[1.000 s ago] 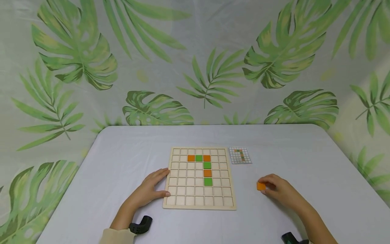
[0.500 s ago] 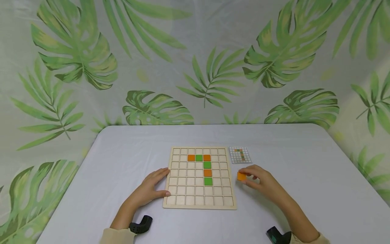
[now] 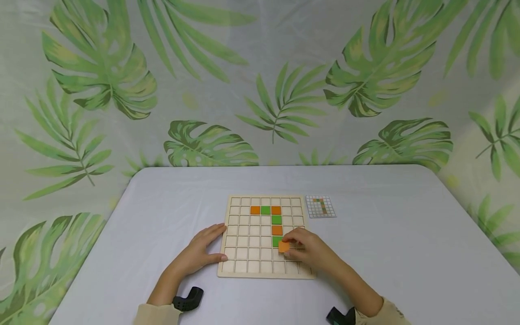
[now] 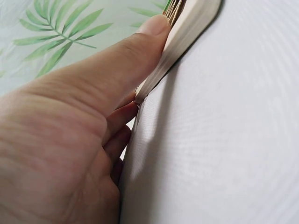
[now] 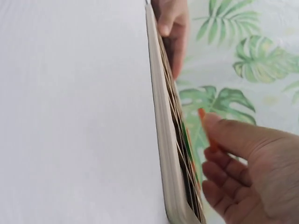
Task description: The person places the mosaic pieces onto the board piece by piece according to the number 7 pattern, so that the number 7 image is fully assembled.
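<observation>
A wooden grid board lies on the white table, with orange and green square tiles set in a row that turns down a column. My left hand rests at the board's left edge, fingers loosely extended; in the left wrist view its thumb lies against the rim. Between thumb and fingertips my right hand pinches an orange square tile. This tile is over the board, just below the lowest green tile, overlapping its corner. In the right wrist view, the tile appears raised off the grid.
A small printed card with a coloured grid pattern lies beside the board's upper right corner. Black wrist devices are on both forearms. A leaf-patterned cloth hangs behind the table's far edge.
My right hand has carried the orange tile leftward, from the bare table right of the board to over the grid. My left hand stays at the board's edge.
</observation>
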A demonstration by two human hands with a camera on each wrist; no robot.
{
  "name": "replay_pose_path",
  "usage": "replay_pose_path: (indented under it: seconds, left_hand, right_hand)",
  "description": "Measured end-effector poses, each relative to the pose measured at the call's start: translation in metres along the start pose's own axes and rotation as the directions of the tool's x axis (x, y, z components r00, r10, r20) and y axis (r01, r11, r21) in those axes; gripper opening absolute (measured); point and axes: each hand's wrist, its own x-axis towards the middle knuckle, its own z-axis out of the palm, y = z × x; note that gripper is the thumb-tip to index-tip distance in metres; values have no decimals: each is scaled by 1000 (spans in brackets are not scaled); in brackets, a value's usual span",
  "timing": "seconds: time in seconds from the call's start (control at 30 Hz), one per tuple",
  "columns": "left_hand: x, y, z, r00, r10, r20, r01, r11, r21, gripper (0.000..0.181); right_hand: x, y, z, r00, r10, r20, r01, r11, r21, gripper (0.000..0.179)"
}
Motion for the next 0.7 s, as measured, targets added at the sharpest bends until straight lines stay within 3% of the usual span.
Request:
replay_pose_path:
  seconds: [0.13, 0.4, 0.57, 0.7]
  left_hand:
    - [-1, -1, 0, 1000, -6, 4, 6, 1000, 0, 85]
    - [-1, 1, -1, 1000, -1, 6, 1, 1000, -1, 85]
    - [-1, 1, -2, 1000, -1, 16, 1, 1000, 1, 84]
    - [-1, 3, -4, 1000, 8, 21, -8, 1000, -3, 81]
  right_hand:
    - [1, -2, 12, 999, 32, 39, -29, 998, -56, 25]
    - [-1, -4, 19, 999, 16, 37, -12, 993, -117, 25]
    - [-2, -9, 10, 997, 66, 32, -62, 993, -104, 33]
    - [-5, -9, -8, 997, 51, -57, -58, 989, -135, 43]
